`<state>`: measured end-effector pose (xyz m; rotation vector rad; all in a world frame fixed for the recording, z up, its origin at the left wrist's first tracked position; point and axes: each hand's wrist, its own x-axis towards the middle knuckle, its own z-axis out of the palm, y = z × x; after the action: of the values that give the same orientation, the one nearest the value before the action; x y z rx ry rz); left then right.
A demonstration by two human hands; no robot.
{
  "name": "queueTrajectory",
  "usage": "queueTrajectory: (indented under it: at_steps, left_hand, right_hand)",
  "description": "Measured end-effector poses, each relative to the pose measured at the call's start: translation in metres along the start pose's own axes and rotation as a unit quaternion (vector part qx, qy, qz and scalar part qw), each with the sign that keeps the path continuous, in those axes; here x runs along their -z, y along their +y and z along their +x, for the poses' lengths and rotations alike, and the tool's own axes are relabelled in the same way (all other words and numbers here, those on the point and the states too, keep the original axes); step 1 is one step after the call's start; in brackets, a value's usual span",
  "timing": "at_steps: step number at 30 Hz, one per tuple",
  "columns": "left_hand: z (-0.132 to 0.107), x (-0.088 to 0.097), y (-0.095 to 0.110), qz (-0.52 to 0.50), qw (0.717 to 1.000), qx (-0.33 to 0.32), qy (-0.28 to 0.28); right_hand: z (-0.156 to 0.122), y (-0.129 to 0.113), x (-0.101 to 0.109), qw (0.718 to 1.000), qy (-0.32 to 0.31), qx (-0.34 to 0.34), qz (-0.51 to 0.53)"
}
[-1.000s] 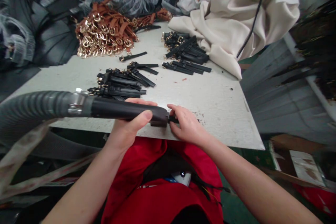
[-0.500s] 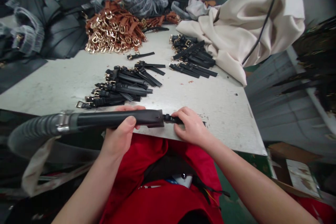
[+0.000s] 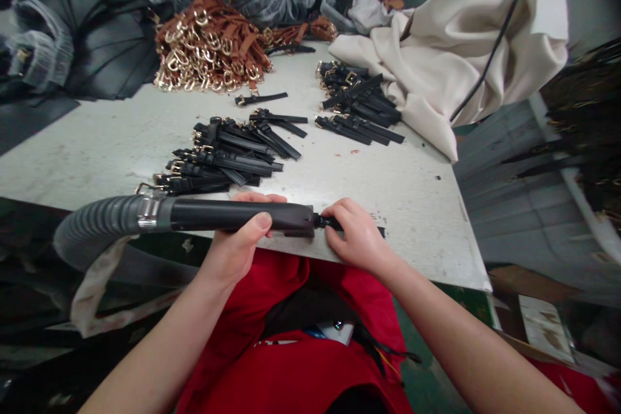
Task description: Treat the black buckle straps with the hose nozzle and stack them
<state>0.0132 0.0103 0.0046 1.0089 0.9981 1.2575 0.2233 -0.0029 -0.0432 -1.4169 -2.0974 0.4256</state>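
My left hand (image 3: 240, 247) is wrapped round a black tube nozzle (image 3: 242, 215) that joins a ribbed grey hose (image 3: 97, 229) by a metal clamp. The nozzle lies level along the near edge of the white table (image 3: 412, 207). Its tip meets a short black strap (image 3: 339, 225) that my right hand (image 3: 356, 239) presses flat on the table with bent fingers. The strap's far end sticks out to the right of that hand.
A pile of black buckled straps (image 3: 223, 155) lies just beyond the nozzle, and another (image 3: 356, 103) farther right. Brown straps with gold buckles (image 3: 208, 45) are heaped at the back. Cream cloth (image 3: 451, 45) with a black cable covers the back right corner. Red fabric (image 3: 301, 349) lies on my lap.
The hose end has swung right and lower across the left of the view. Both hands stay at the strap by the table edge.
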Motion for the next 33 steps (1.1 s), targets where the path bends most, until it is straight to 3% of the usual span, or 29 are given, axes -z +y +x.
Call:
queueTrajectory:
  at_steps: [6, 8, 12, 16, 19, 24, 27, 29, 33]
  left_hand:
    - [-0.003, -0.009, 0.000, -0.021, 0.999, -0.039, 0.018]
    - [-0.003, -0.010, 0.000, -0.032, 0.999, -0.026, 0.018]
    - [-0.004, 0.005, 0.004, -0.035, 0.998, 0.009, 0.052]
    - [-0.013, 0.017, 0.009, -0.030, 0.995, -0.037, 0.085]
    - [-0.019, 0.013, 0.011, -0.003, 0.998, -0.039, 0.056]
    - [-0.010, -0.013, -0.001, -0.025, 0.997, -0.070, 0.014]
    - [0.002, -0.026, -0.007, -0.005, 0.996, -0.076, -0.051]
    - [0.007, -0.027, -0.006, 0.026, 0.994, -0.064, -0.083]
    - [0.009, -0.025, 0.001, 0.079, 0.992, -0.065, -0.075]
  right_hand:
    - [0.000, 0.001, -0.001, 1.000, 0.003, 0.005, -0.001]
    - [0.000, 0.002, -0.001, 1.000, 0.004, 0.003, -0.002]
    - [0.001, 0.001, -0.002, 1.000, 0.015, -0.001, -0.001]
    - [-0.003, -0.002, -0.003, 0.999, 0.024, -0.017, -0.039]
    - [-0.008, -0.002, -0.003, 0.995, 0.031, -0.044, -0.081]
    - [-0.010, 0.002, 0.001, 0.998, 0.019, -0.040, -0.046]
    - [-0.011, 0.002, 0.005, 0.998, 0.003, -0.045, -0.043]
    - [-0.012, 0.001, 0.007, 0.997, 0.003, -0.058, -0.053]
    - [-0.014, 0.000, 0.007, 0.996, 0.012, -0.066, -0.056]
